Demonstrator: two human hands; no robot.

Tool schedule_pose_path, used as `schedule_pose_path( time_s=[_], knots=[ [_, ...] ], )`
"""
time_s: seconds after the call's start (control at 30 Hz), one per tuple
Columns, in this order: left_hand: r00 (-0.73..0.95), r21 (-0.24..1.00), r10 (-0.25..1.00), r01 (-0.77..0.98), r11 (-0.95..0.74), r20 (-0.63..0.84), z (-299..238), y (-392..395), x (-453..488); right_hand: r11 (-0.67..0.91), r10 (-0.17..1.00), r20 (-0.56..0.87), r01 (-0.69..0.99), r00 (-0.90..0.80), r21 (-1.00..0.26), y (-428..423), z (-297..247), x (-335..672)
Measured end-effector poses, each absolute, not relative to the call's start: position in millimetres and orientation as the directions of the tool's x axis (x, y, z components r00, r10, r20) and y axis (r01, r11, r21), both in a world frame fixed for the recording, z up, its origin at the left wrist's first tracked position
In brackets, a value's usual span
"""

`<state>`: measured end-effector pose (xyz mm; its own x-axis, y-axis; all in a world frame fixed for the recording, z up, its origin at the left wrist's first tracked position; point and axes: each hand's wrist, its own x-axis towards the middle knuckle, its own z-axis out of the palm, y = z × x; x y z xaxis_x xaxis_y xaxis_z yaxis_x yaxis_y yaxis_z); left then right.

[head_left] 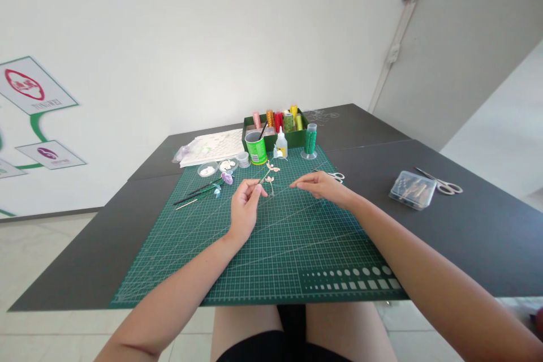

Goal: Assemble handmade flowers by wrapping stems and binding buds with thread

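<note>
Above the green cutting mat (271, 254), my left hand (246, 206) pinches the thin stem of a small flower spray (270, 179) with pale pink blossoms. The blossoms rise just past my fingertips. My right hand (320, 186) is held a short way to the right, thumb and fingers pressed together and pointing at the spray. Whatever lies between those fingers, perhaps a fine thread, is too small to make out. Beyond the right hand stands a spool of green thread (311, 140), and white-handled scissors (337, 177) lie partly hidden behind that hand.
At the back stand a green box (250, 143) of coloured thread spools, a green can (257, 150) and a glue bottle (281, 143). Shallow dishes (207, 169), a purple flower (227, 179) and dark sticks (195, 195) lie left. Rightward are a clear case (412, 189) and more scissors (445, 186).
</note>
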<state>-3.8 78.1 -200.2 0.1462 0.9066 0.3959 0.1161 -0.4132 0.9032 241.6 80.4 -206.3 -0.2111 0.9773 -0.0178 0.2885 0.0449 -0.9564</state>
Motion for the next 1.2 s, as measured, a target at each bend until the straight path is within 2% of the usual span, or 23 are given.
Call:
schedule_pose_path(
  time_s=[0.07, 0.17, 0.27, 0.37, 0.47, 0.6, 0.73, 0.9, 1.07, 1.2],
  knots=[
    [0.152, 0.927, 0.924, 0.086, -0.365, 0.350, -201.8, 81.3, -3.5, -0.004, 0.999, 0.005, 0.255, 0.037, -0.967, 85.2, -212.8, 245.2],
    [0.170, 0.954, 0.944, 0.052, -0.297, 0.284, -204.0, 82.0, -2.4, -0.028, 0.933, 0.080, 0.293, 0.352, -0.956, 93.8, -222.0, 252.5],
    [0.199, 0.972, 0.953, 0.022, -0.235, 0.226, -204.6, 79.4, 0.0, 0.033, 0.861, 0.249, 0.441, 0.443, -0.897, 96.5, -223.9, 253.7],
    [0.230, 0.979, 0.953, 0.004, -0.204, 0.198, -204.3, 76.4, 2.2, 0.202, 0.880, 0.383, 0.508, 0.281, -0.837, 89.4, -220.0, 239.5],
    [0.254, 0.981, 0.949, 0.004, -0.196, 0.189, -203.9, 74.0, 3.5, 0.325, 0.936, 0.351, 0.330, 0.021, -0.886, 76.7, -217.4, 212.9],
    [0.287, 0.984, 0.943, 0.006, -0.179, 0.169, -203.5, 71.8, 4.6, 0.293, 0.944, 0.285, 0.028, -0.168, -0.956, 62.7, -219.0, 181.7],
    [0.316, 0.987, 0.935, -0.020, -0.161, 0.159, -204.0, 71.0, 6.1, 0.218, 0.933, 0.234, -0.087, -0.275, -0.972, 56.3, -218.9, 171.1],
    [0.287, 0.986, 0.945, 0.010, -0.164, 0.154, -205.5, 72.1, 6.1, 0.112, 0.974, 0.104, 0.026, -0.202, -0.993, 53.1, -214.4, 172.5],
    [0.229, 0.985, 0.963, 0.069, -0.160, 0.140, -206.5, 75.0, 5.2, 0.171, 0.980, 0.144, 0.211, -0.136, -0.962, 52.6, -209.1, 176.5],
    [0.194, 0.984, 0.972, 0.088, -0.155, 0.135, -209.5, 79.3, 4.8, 0.266, 0.962, 0.220, 0.391, -0.161, -0.881, 52.6, -208.4, 178.3]
  ],
)
